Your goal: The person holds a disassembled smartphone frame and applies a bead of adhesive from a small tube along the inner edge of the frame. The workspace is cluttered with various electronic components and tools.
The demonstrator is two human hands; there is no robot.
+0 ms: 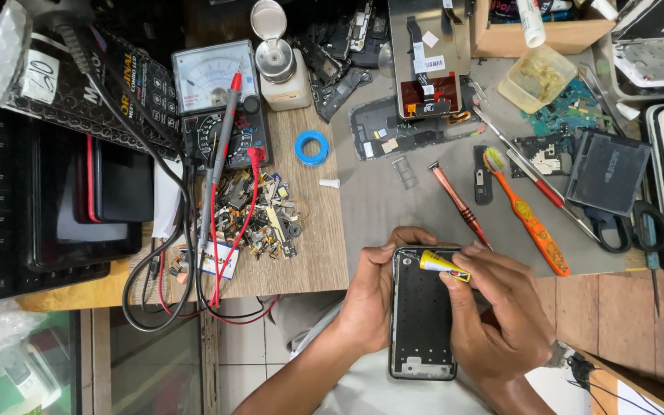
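My left hand point(370, 296) grips the left edge of a black phone frame point(423, 323), held upright over my lap at the bench's front edge. My right hand point(493, 307) pinches a small yellow glue tube point(441, 265), its tip resting at the frame's top edge. The frame's inside faces up, dark and dotted with small holes.
On the grey mat point(393, 200) lie a copper screwdriver point(459, 204), an orange toothbrush point(528, 219), a red-handled tool point(536, 180), scissors point(616, 227), a phone screen assembly point(424, 61) and circuit boards. A multimeter point(220, 96) with leads, a scrap pile point(259, 215), blue tape roll point(311, 147) and bottle point(282, 65) sit left.
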